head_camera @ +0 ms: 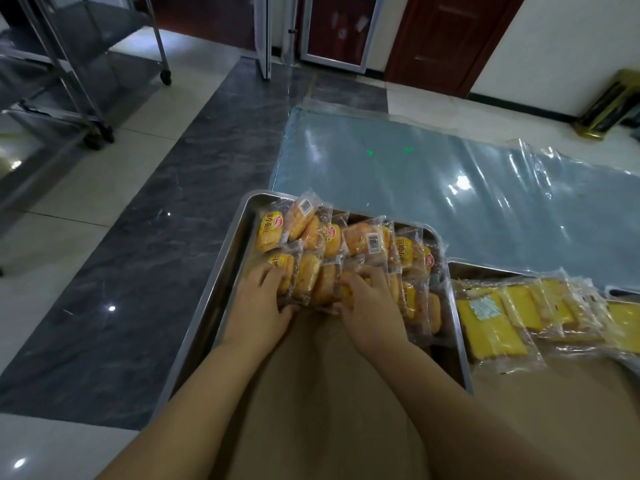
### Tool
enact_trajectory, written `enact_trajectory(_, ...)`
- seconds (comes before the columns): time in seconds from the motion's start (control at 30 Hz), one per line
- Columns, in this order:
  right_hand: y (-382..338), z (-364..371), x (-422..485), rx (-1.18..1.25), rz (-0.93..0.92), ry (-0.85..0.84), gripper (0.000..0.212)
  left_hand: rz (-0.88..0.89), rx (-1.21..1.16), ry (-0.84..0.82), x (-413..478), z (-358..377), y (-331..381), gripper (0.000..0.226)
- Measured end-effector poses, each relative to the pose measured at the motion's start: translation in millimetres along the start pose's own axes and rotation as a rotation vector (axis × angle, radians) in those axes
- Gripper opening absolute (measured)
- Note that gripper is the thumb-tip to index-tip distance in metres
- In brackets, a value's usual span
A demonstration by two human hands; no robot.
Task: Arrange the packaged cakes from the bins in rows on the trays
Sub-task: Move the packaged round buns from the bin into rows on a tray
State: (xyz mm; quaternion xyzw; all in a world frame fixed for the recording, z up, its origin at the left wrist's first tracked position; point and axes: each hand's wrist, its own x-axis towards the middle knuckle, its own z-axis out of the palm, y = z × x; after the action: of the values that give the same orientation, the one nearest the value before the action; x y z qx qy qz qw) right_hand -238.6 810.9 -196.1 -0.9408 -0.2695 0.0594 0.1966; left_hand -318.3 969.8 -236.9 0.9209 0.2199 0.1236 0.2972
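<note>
Two hands rest on the left tray (207, 299): the left hand (258, 306) curls its fingers over the near row of cakes (308, 271), thumb at the packets' edge, and the right hand (372, 308) grips the same row just beside it. Yellow slices (491, 327) lie on the right tray (478, 268).

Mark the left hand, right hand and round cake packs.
left hand (258, 303), head view, back of the hand.
right hand (374, 310), head view, back of the hand.
round cake packs (307, 271), head view, pack between the hands.

orange cakes (308, 268), silver tray (221, 268), yellow slabs (491, 320)
</note>
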Motion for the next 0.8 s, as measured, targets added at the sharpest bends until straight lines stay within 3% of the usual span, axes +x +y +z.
enact_trajectory(0.2, 3.6, -26.0, -17.9, -0.023, 0.005, -0.025, 0.045, -0.040, 0.038, -0.098, -21.3, -18.0, 5.4, 0.066)
enact_trajectory(0.4, 15.1, -73.0, -61.7, 0.009, -0.006, 0.013, 0.032, -0.038, -0.054, -0.078, -58.5, -40.3, 25.7, 0.052)
enact_trajectory(0.67, 62.5, -137.4, -133.5, -0.147, 0.029, -0.063, 0.013, 0.160, 0.050, -0.057, -107.9, -60.0, 104.9, 0.039)
enact_trajectory(0.8, 100.4, -167.7, -173.5, -0.155, 0.118, -0.049, 0.033, 0.284, 0.097, -0.039, -135.1, -57.2, 158.8, 0.035)
